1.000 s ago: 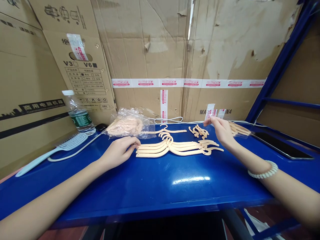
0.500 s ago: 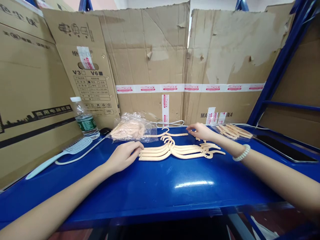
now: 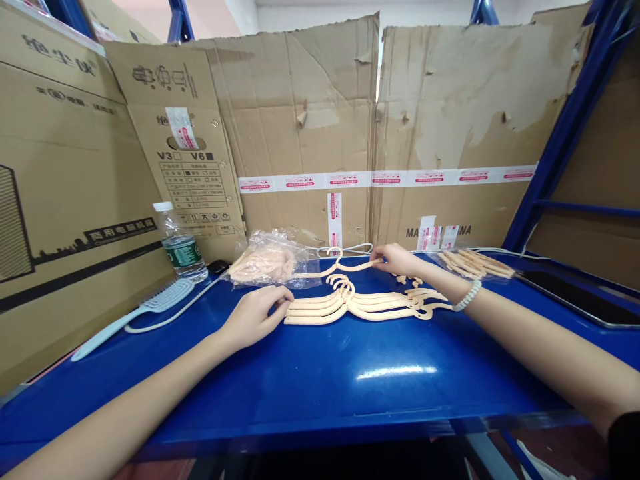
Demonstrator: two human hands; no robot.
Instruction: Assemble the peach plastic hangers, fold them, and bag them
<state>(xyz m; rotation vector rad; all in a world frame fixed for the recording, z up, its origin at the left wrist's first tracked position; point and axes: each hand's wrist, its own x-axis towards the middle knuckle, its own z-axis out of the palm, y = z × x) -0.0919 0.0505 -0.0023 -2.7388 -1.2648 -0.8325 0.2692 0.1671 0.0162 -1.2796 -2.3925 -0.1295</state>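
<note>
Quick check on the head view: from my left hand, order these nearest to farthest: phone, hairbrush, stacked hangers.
1. Stacked hangers: right at the left hand, by its fingertips.
2. Hairbrush: to that hand's left.
3. Phone: far right of the table.

Pale right wristband — ridged, black sleeve

On the blue table, the left hand touches the left ends of a row of hangers, while the right hand pinches the right end of a single hanger behind them. A clear bag, a bottle and a brush are on the left, a phone on the right.
</note>
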